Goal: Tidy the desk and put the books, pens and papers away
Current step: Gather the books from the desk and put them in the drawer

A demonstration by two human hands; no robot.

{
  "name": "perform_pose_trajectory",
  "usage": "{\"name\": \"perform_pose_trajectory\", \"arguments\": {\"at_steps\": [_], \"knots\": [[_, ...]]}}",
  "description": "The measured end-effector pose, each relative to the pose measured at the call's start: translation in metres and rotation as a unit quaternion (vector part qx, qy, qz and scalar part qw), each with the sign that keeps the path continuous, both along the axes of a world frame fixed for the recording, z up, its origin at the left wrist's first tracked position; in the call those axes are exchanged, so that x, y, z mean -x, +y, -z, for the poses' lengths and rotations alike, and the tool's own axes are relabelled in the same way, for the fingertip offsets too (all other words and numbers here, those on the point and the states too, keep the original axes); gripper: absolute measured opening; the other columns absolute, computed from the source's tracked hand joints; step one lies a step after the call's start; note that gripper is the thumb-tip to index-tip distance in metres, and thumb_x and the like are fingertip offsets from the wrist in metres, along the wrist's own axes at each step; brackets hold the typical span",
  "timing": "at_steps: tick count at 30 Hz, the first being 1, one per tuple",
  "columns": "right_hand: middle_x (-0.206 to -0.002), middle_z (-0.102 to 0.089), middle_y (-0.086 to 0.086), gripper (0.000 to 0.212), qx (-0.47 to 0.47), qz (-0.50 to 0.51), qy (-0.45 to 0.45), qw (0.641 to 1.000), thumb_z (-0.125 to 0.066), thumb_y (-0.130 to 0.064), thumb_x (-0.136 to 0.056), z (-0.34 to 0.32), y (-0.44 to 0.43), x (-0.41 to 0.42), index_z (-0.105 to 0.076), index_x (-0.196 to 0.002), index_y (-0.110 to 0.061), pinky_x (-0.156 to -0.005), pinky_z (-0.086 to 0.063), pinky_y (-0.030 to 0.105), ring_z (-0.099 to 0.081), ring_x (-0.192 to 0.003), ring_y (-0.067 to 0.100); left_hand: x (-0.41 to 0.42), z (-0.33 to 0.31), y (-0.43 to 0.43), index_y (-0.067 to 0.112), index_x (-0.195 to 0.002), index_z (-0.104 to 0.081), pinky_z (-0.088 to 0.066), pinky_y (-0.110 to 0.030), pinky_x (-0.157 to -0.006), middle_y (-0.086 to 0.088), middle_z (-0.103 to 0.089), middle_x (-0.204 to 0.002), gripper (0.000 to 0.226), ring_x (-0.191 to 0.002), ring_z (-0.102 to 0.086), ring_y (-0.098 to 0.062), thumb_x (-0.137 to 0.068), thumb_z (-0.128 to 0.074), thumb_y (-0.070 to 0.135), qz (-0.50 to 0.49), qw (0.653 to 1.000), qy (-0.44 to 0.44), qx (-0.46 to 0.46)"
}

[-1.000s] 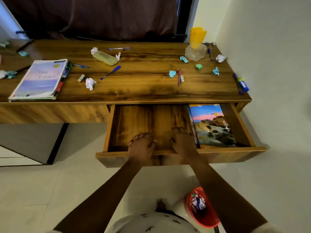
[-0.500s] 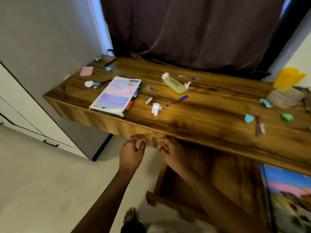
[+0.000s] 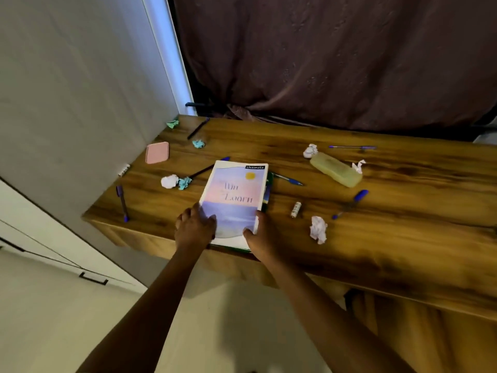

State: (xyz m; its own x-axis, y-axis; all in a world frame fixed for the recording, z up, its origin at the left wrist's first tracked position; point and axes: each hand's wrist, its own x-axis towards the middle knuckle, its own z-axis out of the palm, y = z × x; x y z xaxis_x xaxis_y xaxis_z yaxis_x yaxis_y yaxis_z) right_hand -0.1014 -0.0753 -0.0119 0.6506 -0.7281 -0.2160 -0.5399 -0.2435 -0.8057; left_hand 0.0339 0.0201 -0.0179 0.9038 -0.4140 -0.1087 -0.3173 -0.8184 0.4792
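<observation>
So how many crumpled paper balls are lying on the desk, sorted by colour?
White paper balls: 4
Teal or green paper balls: 3
Total: 7

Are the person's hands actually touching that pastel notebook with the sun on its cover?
Touching. The head view shows the left hand and right hand clasping the near corners of the pastel notebook, thumbs lying on its cover.
</observation>
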Motion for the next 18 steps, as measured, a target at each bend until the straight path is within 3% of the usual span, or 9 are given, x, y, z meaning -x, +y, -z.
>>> {"name": "perform_pose_trajectory", "arguments": {"at_steps": [5,11,13,15,16,18], "knots": [[-0.148,-0.035,0.000,0.058,-0.091,0.047,-0.033,0.994,-0.055,-0.025,-0.093,-0.007,0.004,-0.001,-0.027,-0.143,-0.025,-0.101,-0.045,0.041,-0.042,-0.130,0.024,0.006,0.005,0.008,0.011,-0.134,-0.037,-0.037,-0.044,-0.102,-0.013,-0.052,-0.133,0.054,-0.120,-0.048,-0.034,-0.092,-0.051,0.040,0.049,0.997,-0.047,0.035],[-0.127,-0.055,0.001,0.049,-0.126,0.041,-0.051,0.990,-0.062,-0.019,-0.089,-0.013,0.025,0.050,-0.041,-0.133,-0.020,-0.082,-0.052,0.029,-0.058,-0.109,0.019,0.017,0.003,0.058,0.010,-0.133,-0.044,-0.039,-0.046,-0.100,-0.015,-0.054,-0.130,0.053,-0.117,-0.050,-0.035,-0.089,-0.061,0.034,0.093,0.992,-0.040,0.070],[-0.111,-0.061,0.002,0.037,-0.132,0.062,-0.035,0.989,-0.064,-0.025,-0.088,-0.011,0.028,0.065,-0.047,-0.121,-0.019,-0.074,-0.053,0.025,-0.061,-0.091,0.013,0.018,0.003,0.077,0.012,-0.124,-0.051,-0.048,-0.046,-0.091,-0.015,-0.060,-0.120,0.046,-0.105,-0.056,-0.035,-0.087,-0.063,0.037,0.059,0.994,0.001,0.092],[-0.097,-0.063,0.000,0.028,-0.088,0.069,-0.015,0.994,-0.063,-0.035,-0.087,-0.011,0.029,0.072,-0.049,-0.104,-0.018,-0.059,-0.046,0.011,-0.058,-0.075,0.003,0.022,-0.005,0.084,0.013,-0.114,-0.054,-0.054,-0.042,-0.076,-0.011,-0.063,-0.106,0.042,-0.088,-0.060,-0.031,-0.085,-0.064,0.042,-0.001,0.990,0.093,0.106],[-0.091,-0.061,-0.003,0.029,-0.052,0.068,-0.004,0.996,-0.063,-0.039,-0.086,-0.013,0.029,0.072,-0.049,-0.100,-0.017,-0.053,-0.040,0.007,-0.055,-0.070,0.001,0.025,-0.009,0.084,0.012,-0.111,-0.054,-0.053,-0.036,-0.068,-0.010,-0.062,-0.102,0.042,-0.081,-0.060,-0.027,-0.085,-0.064,0.044,-0.030,0.980,0.153,0.122],[-0.088,-0.060,-0.004,0.037,-0.014,0.066,0.003,0.998,-0.065,-0.044,-0.083,-0.015,0.032,0.069,-0.048,-0.099,-0.015,-0.056,-0.042,0.011,-0.059,-0.074,0.008,0.031,-0.014,0.085,0.010,-0.102,-0.060,-0.047,-0.028,-0.057,-0.010,-0.063,-0.098,0.036,-0.075,-0.059,-0.021,-0.085,-0.064,0.042,-0.055,0.943,0.275,0.179]]}}
